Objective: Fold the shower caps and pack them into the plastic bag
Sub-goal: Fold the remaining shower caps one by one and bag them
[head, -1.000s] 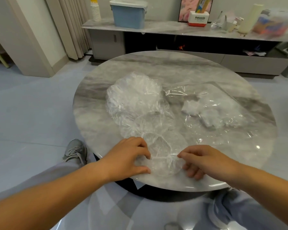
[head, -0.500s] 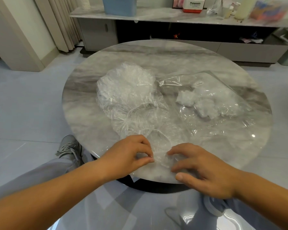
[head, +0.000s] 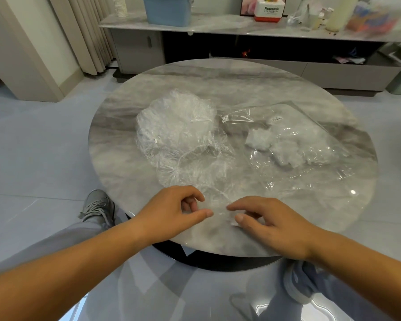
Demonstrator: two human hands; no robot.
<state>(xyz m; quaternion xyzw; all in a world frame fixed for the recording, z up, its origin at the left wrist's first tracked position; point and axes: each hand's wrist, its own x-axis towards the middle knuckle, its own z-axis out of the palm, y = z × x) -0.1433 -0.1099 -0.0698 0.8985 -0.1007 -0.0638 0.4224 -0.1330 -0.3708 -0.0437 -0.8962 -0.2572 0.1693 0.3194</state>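
A clear crinkled shower cap (head: 219, 206) lies gathered at the near edge of the round marble table (head: 229, 84). My left hand (head: 171, 213) pinches its left side with curled fingers and thumb. My right hand (head: 267, 220) pinches its right side, a white bunched bit showing by the thumb. Behind them a loose cap (head: 202, 167) lies flat, and a heap of caps (head: 176, 123) sits at centre left. The clear plastic bag (head: 315, 179) lies to the right with folded white caps (head: 276, 144) inside.
The table's near rim (head: 218, 250) sits just under my wrists, above a dark base. My grey shoe (head: 97, 205) is on the floor to the left. A low cabinet (head: 241, 26) with a blue bin (head: 167, 10) and clutter runs along the far wall.
My hands have drawn closer together and the cap between them has been gathered from a flat round into a narrower bunch. The heap and the bag have not moved.
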